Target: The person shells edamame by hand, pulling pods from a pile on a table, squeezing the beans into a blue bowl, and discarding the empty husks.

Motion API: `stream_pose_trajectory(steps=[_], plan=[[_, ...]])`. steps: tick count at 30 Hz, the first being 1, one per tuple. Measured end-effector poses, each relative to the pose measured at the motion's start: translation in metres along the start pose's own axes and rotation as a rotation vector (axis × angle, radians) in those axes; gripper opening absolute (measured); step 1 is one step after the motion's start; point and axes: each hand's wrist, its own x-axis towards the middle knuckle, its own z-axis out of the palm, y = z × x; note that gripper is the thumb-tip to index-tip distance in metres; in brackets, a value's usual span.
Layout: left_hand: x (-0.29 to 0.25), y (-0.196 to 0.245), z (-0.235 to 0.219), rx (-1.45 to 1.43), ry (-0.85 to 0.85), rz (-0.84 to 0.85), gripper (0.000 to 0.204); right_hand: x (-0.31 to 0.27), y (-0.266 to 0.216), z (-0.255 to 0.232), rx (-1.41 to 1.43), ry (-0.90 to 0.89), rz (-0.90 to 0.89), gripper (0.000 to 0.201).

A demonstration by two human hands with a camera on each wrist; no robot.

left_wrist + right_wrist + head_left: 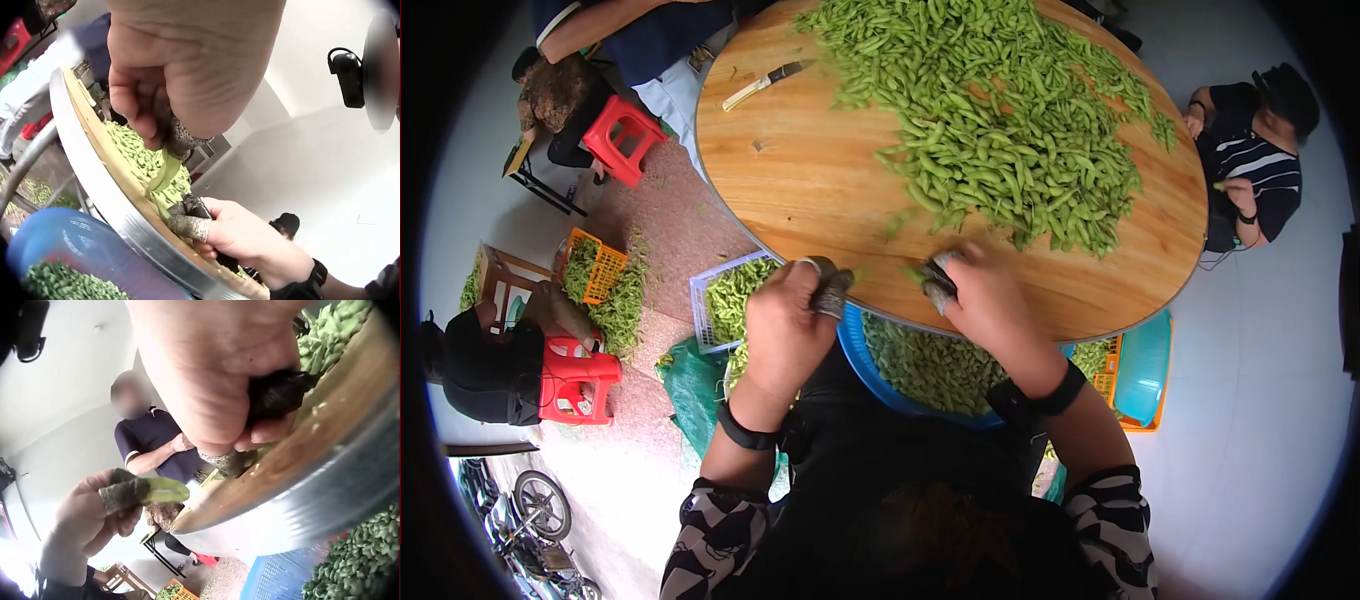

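My left hand [783, 322], its thumb and a finger in worn grey covers, pinches a green soybean pod [167, 490] over the near edge of the round wooden table [800, 150]. Facing it, my right hand [992, 305] has a grey cover on the thumb and dark covering on the fingers. Those fingertips pinch a green pod [160, 206], which shows close to the left hand's pod in the left wrist view. A large heap of soybean pods [1020, 130] spreads over the table's far side. Shelled beans [930, 365] fill a blue basin [855, 350] below the rim.
A knife [765, 85] lies at the table's left. Below stand a white basket [700, 310], a green sack [690, 385] and an orange crate [1108, 372]. Other people [1250, 150] sit around, some near red stools [625, 140]. A motorcycle [525, 520] is at the lower left.
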Motion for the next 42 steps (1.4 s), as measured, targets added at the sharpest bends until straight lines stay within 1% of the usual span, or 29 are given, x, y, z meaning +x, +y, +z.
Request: stream_pose_trajectory(steps=[3,5,6,7,9,11,12,13,14,15,16,17,19,20,21,22,23,24,25,26,30,32,33,35,36,38,39,41,42], plan=[[-0.008,-0.024,-0.018,0.223,0.066,-0.087,0.014,-0.039,-0.003,-0.012,-0.043,-0.077,0.020,0.023],[-0.016,-0.046,-0.032,0.322,0.141,-0.073,0.015,-0.058,0.003,-0.012,-0.065,-0.035,-0.012,0.026],[-0.020,-0.052,-0.042,0.385,0.021,-0.277,0.027,-0.065,0.004,-0.015,0.029,-0.042,-0.016,0.027],[-0.023,-0.056,-0.049,0.479,-0.077,-0.377,0.041,-0.070,0.004,-0.017,0.122,-0.047,-0.021,0.028],[-0.030,-0.048,-0.049,0.648,-0.037,-0.362,0.052,-0.075,0.004,-0.020,0.245,-0.103,0.059,0.029],[-0.026,-0.021,-0.040,0.498,-0.059,-0.269,0.055,-0.074,0.003,-0.027,0.363,-0.158,0.127,0.030],[-0.028,-0.016,-0.028,0.408,-0.038,-0.076,0.050,-0.071,0.000,-0.032,0.376,-0.203,0.122,0.030],[-0.026,0.002,-0.017,0.287,-0.116,-0.002,0.037,-0.069,-0.002,-0.037,0.387,-0.247,0.115,0.031],[-0.026,0.015,-0.005,0.032,-0.192,0.058,0.026,-0.066,-0.005,-0.042,0.389,-0.245,0.115,0.031],[-0.026,0.024,0.006,-0.148,-0.363,0.073,0.027,-0.064,-0.009,-0.047,0.374,-0.298,0.132,0.031],[-0.021,0.037,0.017,-0.280,-0.415,0.199,0.020,-0.064,-0.010,-0.050,0.356,-0.350,0.151,0.031],[-0.021,0.043,0.024,-0.285,-0.417,0.204,0.020,-0.067,-0.008,-0.051,0.353,-0.346,0.156,0.031],[-0.022,0.049,0.036,-0.367,-0.748,0.149,0.021,-0.073,-0.005,-0.052,0.295,-0.212,0.064,0.032],[-0.021,0.047,0.041,-0.486,-0.787,0.049,0.014,-0.076,-0.002,-0.051,0.295,-0.205,0.073,0.032],[-0.020,0.046,0.042,-0.485,-0.798,0.056,0.014,-0.080,0.000,-0.049,0.426,-0.127,0.156,0.031],[-0.017,0.045,0.043,-0.642,-0.879,-0.217,0.014,-0.083,0.002,-0.047,0.556,-0.047,0.236,0.031],[-0.015,0.044,0.044,-0.791,-0.946,-0.499,0.014,-0.087,0.002,-0.045,0.558,-0.039,0.240,0.031],[-0.017,0.044,0.047,-0.786,-0.951,-0.496,0.014,-0.092,0.001,-0.043,0.629,-0.062,0.281,0.032],[-0.021,0.045,0.052,-0.915,-0.880,-0.554,0.016,-0.097,0.001,-0.039,0.701,-0.088,0.320,0.033],[-0.025,0.046,0.056,-1.045,-0.803,-0.613,0.018,-0.100,0.002,-0.030,0.677,-0.035,0.182,0.037],[-0.028,0.052,0.067,-1.090,-0.758,-0.629,0.011,-0.096,-0.002,-0.032,0.769,-0.110,0.177,0.039],[-0.029,0.050,0.071,-0.972,-0.759,-0.489,0.010,-0.092,-0.008,-0.040,0.819,-0.105,0.245,0.038],[-0.029,0.051,0.071,-0.971,-0.757,-0.487,0.010,-0.092,-0.006,-0.038,0.819,-0.104,0.242,0.038],[-0.029,0.053,0.070,-0.871,-0.696,-0.305,0.009,-0.095,-0.001,-0.033,0.859,-0.117,0.240,0.041],[-0.031,0.050,0.072,-0.870,-0.699,-0.302,0.009,-0.094,-0.002,-0.035,0.859,-0.113,0.241,0.041],[-0.036,0.041,0.078,-0.256,-0.436,0.295,0.008,-0.090,-0.007,-0.042,1.018,-0.186,0.424,0.038],[-0.036,0.041,0.077,-0.258,-0.441,0.297,0.008,-0.089,-0.008,-0.044,1.018,-0.182,0.428,0.038],[-0.035,0.043,0.075,-0.527,-0.497,0.148,0.008,-0.087,-0.009,-0.047,1.328,-0.304,0.706,0.035],[-0.032,0.040,0.072,-0.529,-0.498,0.150,0.008,-0.087,-0.007,-0.051,1.327,-0.301,0.706,0.035]])
